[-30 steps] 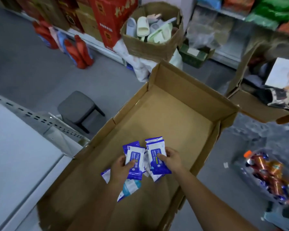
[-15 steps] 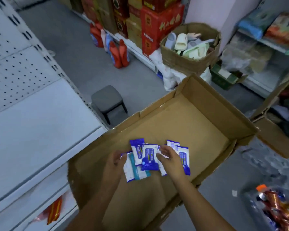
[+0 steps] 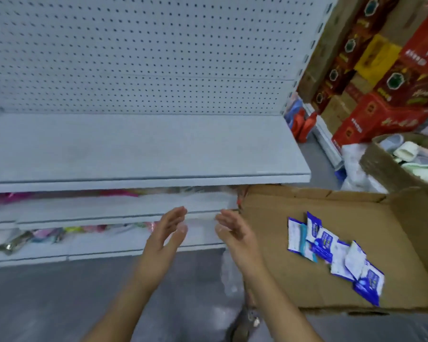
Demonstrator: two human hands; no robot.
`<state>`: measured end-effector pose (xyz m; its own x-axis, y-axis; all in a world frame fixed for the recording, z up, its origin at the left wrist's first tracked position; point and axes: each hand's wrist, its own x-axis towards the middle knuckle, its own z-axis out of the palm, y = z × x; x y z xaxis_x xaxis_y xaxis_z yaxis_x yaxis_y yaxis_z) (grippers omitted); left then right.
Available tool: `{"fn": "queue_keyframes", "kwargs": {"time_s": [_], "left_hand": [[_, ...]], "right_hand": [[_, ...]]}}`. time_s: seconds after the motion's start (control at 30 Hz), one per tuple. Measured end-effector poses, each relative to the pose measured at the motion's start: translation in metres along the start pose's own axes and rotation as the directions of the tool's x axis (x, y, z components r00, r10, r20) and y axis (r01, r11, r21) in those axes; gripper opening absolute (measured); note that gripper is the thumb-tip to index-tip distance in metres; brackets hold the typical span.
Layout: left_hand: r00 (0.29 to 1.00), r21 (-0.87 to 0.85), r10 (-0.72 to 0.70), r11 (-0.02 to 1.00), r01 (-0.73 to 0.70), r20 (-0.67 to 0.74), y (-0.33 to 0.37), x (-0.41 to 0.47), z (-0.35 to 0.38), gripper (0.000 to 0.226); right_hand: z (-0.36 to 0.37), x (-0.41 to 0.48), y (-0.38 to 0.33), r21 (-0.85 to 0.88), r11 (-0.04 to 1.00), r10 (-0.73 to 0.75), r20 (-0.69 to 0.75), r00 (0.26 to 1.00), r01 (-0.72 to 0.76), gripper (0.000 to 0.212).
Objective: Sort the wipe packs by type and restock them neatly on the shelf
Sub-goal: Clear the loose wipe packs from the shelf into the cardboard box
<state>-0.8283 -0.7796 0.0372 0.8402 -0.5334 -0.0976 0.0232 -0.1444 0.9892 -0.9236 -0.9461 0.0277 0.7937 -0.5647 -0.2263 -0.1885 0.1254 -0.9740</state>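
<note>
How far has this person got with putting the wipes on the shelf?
Barely begun. Done: nothing visible; no packs sit on the white shelf. In hand: nothing; the left hand and right hand are open. Left: the wipe packs lie heaped in the cardboard box, needing sorting and shelving.

Red printed cartons (image 3: pixel 386 112) are stacked at right, near a cardboard box of slippers (image 3: pixel 378 166). Red bottles (image 3: pixel 307 124) stand on the grey floor (image 3: pixel 59 304).

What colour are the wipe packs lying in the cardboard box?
The wipe packs are blue and white; head view.
</note>
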Motion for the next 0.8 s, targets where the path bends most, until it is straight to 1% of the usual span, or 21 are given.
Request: {"fn": "queue_keyframes", "kwargs": {"time_s": [0.07, 0.17, 0.3, 0.4, 0.5, 0.7, 0.8], "left_hand": [[0.993, 0.012, 0.008, 1.0, -0.007, -0.114, -0.002, -0.021, -0.059, 0.033], [0.97, 0.013, 0.011, 1.0, -0.008, -0.243, -0.01, -0.046, -0.139, 0.048], [0.938, -0.022, -0.005, 1.0, -0.003, -0.346, -0.022, -0.064, -0.223, 0.055], [0.915, -0.035, -0.017, 0.999, 0.003, -0.404, -0.03, -0.06, -0.274, 0.051], [0.894, -0.01, -0.036, 0.999, 0.035, -0.446, -0.04, -0.047, -0.331, 0.049], [0.809, 0.012, -0.081, 0.994, 0.109, -0.581, -0.044, -0.012, -0.455, 0.052], [0.774, 0.057, -0.068, 0.989, 0.133, -0.63, -0.038, -0.002, -0.519, 0.051]], "right_hand": [[0.058, -0.009, -0.006, -0.035, 0.999, 0.0, 0.093, 0.996, 0.003, 0.036], [0.135, -0.018, -0.02, -0.07, 0.997, -0.007, 0.189, 0.982, 0.021, 0.036], [0.228, -0.02, -0.033, -0.114, 0.992, -0.007, 0.327, 0.945, 0.047, 0.034], [0.29, -0.005, -0.038, -0.141, 0.987, -0.011, 0.413, 0.911, 0.075, 0.036], [0.357, 0.016, -0.044, -0.157, 0.982, -0.016, 0.495, 0.869, 0.107, 0.036], [0.498, 0.075, -0.057, -0.116, 0.99, 0.006, 0.617, 0.787, 0.084, 0.036], [0.567, 0.094, -0.072, -0.128, 0.986, 0.003, 0.671, 0.742, 0.111, 0.036]]}}
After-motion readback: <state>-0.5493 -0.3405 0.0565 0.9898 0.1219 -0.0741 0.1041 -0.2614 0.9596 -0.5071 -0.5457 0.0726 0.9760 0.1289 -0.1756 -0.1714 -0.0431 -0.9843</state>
